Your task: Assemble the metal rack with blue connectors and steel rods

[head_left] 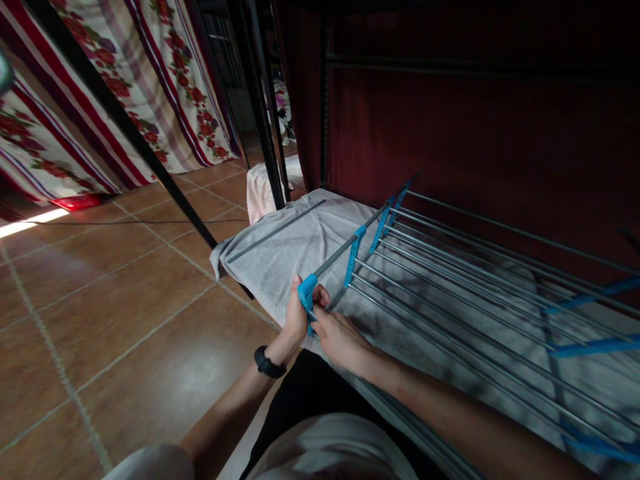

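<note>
A drying rack of thin metal rods [445, 327] and blue plastic brackets lies over the grey cloth in front of me. At its near left corner, a blue plastic corner bracket [307, 289] caps a grey tube [337, 255]. My left hand [299, 317], with a black band at the wrist, wraps round this bracket from the left, thumb upward. Close against it, my right hand [343, 339] has its fingers bent and pinched at a metal rod end by the lower part of the bracket. My fingers partly hide that joint.
A loose grey tube [277, 230] lies on the grey cloth [300, 250], which covers a low platform. Black metal posts [263, 107] rise at its far corner. Tiled floor [165, 320] spreads on the left, below a flowered curtain [130, 87]. Dark red fabric [450, 133] hangs behind.
</note>
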Available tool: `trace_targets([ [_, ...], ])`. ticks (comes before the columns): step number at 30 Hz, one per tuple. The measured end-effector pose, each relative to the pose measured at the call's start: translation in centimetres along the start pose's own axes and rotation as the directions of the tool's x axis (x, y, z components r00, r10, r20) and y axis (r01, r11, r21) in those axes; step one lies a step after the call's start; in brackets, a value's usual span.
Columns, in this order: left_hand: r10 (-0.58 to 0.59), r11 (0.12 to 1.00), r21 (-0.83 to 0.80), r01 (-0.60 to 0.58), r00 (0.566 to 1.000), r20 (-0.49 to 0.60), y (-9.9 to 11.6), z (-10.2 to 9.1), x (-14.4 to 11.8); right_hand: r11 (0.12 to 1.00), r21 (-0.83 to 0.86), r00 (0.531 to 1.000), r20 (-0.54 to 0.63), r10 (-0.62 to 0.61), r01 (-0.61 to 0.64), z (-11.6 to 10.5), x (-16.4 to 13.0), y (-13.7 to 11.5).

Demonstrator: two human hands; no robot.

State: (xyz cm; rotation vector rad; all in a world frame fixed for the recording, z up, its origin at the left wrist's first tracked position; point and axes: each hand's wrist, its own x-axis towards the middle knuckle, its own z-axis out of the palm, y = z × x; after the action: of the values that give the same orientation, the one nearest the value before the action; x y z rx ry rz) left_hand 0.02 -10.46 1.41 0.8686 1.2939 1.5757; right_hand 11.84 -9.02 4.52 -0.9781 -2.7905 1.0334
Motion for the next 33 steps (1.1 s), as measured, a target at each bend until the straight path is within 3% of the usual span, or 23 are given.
trace_targets([
  [11,-0.072,0.997,0.002,0.073,0.984,0.162,0.2,-0.6,0.0,0.998,0.039,0.999,-0.004,0.039,-0.039,0.0,0.7,0.1],
  [20,-0.069,0.997,-0.014,0.073,0.981,0.183,-0.2,-0.9,0.3,0.985,0.151,0.995,-0.026,0.092,-0.087,1.2,1.6,0.7],
  [27,-0.098,0.992,-0.047,0.115,0.958,0.271,-0.1,-1.3,0.2,0.97,0.235,0.996,-0.051,0.072,-0.058,1.0,1.8,0.6],
  [30,-0.07,0.997,-0.018,0.077,0.963,0.262,0.0,-3.5,2.3,0.968,0.242,0.998,0.004,0.069,-0.068,0.2,1.2,0.4],
  [32,0.019,0.99,0.138,-0.036,0.992,0.121,0.0,-6.7,5.4,0.968,0.241,0.997,0.02,0.068,-0.071,-0.5,0.4,0.4],
  [33,0.095,0.945,0.31,-0.102,0.995,0.037,-0.1,-8.8,7.3,0.968,0.243,0.998,0.012,0.068,-0.069,-0.8,-0.1,0.5],
])
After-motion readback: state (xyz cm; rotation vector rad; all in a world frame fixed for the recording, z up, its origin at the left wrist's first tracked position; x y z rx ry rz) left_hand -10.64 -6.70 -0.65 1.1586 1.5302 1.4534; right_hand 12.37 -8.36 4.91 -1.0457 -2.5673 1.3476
